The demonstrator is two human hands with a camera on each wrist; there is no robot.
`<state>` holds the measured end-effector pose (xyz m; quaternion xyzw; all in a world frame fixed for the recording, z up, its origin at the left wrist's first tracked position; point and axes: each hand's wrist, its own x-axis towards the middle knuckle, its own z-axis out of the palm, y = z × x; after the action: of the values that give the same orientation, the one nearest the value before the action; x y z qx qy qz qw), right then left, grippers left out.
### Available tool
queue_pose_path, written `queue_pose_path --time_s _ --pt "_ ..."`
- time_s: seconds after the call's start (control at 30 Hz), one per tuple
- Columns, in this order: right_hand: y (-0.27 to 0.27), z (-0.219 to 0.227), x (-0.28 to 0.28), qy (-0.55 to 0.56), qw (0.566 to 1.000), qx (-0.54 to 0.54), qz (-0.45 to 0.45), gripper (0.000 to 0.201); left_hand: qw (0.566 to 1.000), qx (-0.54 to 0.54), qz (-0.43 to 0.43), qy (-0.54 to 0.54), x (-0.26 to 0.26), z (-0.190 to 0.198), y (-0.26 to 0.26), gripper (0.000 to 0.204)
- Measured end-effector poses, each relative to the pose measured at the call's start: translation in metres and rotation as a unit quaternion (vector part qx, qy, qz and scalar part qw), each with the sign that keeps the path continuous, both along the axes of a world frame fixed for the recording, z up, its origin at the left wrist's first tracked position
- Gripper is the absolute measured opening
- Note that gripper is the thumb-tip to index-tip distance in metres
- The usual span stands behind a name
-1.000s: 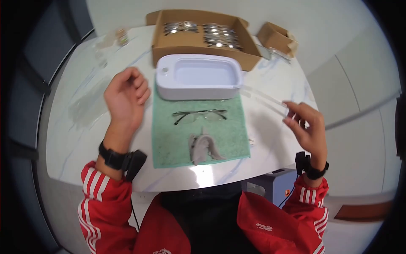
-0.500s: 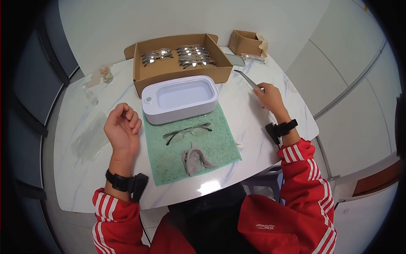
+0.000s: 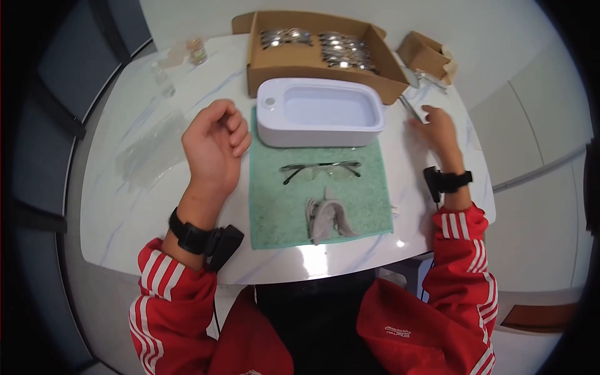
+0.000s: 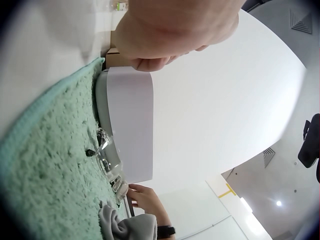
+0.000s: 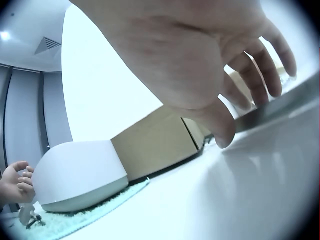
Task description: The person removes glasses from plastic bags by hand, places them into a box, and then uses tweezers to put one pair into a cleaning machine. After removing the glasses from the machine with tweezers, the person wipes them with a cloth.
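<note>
My right hand [image 3: 440, 131] is low over the table at the right, its fingers spread around metal tweezers [image 3: 409, 107]. In the right wrist view the tweezers [image 5: 285, 107] lie along the tabletop, fingertips right beside them and none curled round. The left hand [image 3: 212, 147] hovers palm inward, left of the white ultrasonic cleaner [image 3: 319, 136], fingers loosely curled with nothing in them. On the green towel [image 3: 269, 206] in front of the cleaner are a pair of glasses [image 3: 322, 165] and a crumpled grey cloth [image 3: 328, 219].
Behind the cleaner stands a cardboard box [image 3: 275, 72] with several pairs of glasses. A smaller carton [image 3: 422, 56] is at the back right. Toward the back left stand a small jar [image 3: 197, 51] and a clear bottle [image 3: 164, 81]. A clear plastic sheet [image 3: 150, 150] lies at the left.
My right hand has carried the tweezers away to the far right, lowered them beside the cleaner and loosened its fingers. The left hand stays in much the same pose; the head view has shifted.
</note>
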<state>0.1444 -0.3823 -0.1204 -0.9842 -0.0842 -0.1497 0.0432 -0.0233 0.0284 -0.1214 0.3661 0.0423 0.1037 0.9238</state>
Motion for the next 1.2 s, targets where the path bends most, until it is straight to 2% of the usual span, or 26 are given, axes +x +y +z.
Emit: queue_pose_path --time_s 0.07,0.13,0.2,0.23,0.3,0.33,0.4,0.43,0.47,0.53,0.57,0.67,0.7,0.83,0.9,0.93,1.0,1.13,1.2 --pt "0.019 0.028 -0.017 -0.043 0.998 0.036 0.021 0.048 1.000 0.000 0.008 0.009 0.001 0.000 0.001 0.018" --pt "0.043 0.055 -0.030 -0.019 0.987 0.153 0.042 0.037 1.000 0.001 0.012 0.016 0.001 -0.001 0.002 0.018" --pt "0.061 0.067 -0.039 -0.018 0.955 0.256 0.147 0.027 1.000 0.019 0.012 0.010 0.001 -0.002 0.003 0.017" --pt "0.072 0.070 -0.045 -0.012 0.954 0.260 0.147 0.027 1.000 0.023 0.014 0.016 0.001 -0.001 0.004 0.017" --pt "0.092 0.072 -0.060 0.067 0.868 0.431 0.237 0.021 0.999 0.036 0.020 0.019 0.001 0.002 0.002 0.018" --pt "0.096 0.067 -0.064 0.069 0.867 0.433 0.235 0.021 0.999 0.038 0.019 0.022 0.001 0.002 0.001 0.018" --pt "0.102 0.057 -0.070 0.157 0.770 0.568 0.243 0.020 0.999 0.031 0.017 0.018 0.000 0.003 0.001 0.018" --pt "0.102 0.052 -0.072 0.185 0.742 0.591 0.256 0.018 0.999 0.034 0.016 0.024 0.000 0.005 0.002 0.018" --pt "0.101 0.048 -0.075 0.188 0.740 0.595 0.250 0.018 0.999 0.045 0.013 0.025 -0.001 0.007 0.001 0.019" --pt "0.101 0.044 -0.082 0.266 0.703 0.608 0.255 0.017 0.998 0.060 0.002 0.033 0.000 0.006 -0.003 0.020" --pt "0.104 0.046 -0.085 0.286 0.712 0.590 0.251 0.014 0.997 0.070 0.002 0.038 0.000 0.007 -0.004 0.020" --pt "0.109 0.043 -0.094 0.329 0.698 0.590 0.238 0.011 0.994 0.093 -0.002 0.055 0.000 0.012 -0.008 0.021" --pt "0.106 0.039 -0.093 0.341 0.675 0.609 0.241 0.008 0.994 0.096 -0.003 0.060 0.000 0.013 -0.009 0.022" --pt "0.104 0.029 -0.087 0.348 0.643 0.652 0.201 0.011 0.991 0.101 -0.002 0.085 -0.001 0.017 -0.013 0.023" --pt "0.100 0.027 -0.083 0.378 0.589 0.686 0.201 0.014 0.990 0.113 -0.012 0.089 -0.001 0.018 -0.013 0.023" --pt "0.100 0.027 -0.082 0.379 0.591 0.684 0.199 0.014 0.988 0.125 -0.016 0.090 -0.002 0.017 -0.013 0.023" --pt "0.101 0.026 -0.082 0.364 0.549 0.722 0.212 0.017 0.986 0.132 -0.023 0.100 -0.002 0.015 -0.014 0.023" --pt "0.098 0.025 -0.083 0.378 0.529 0.730 0.210 0.017 0.976 0.167 -0.041 0.135 -0.006 0.020 -0.019 0.022" --pt "0.098 0.023 -0.083 0.362 0.549 0.721 0.219 0.017 0.968 0.197 -0.057 0.148 -0.007 0.021 -0.019 0.021"
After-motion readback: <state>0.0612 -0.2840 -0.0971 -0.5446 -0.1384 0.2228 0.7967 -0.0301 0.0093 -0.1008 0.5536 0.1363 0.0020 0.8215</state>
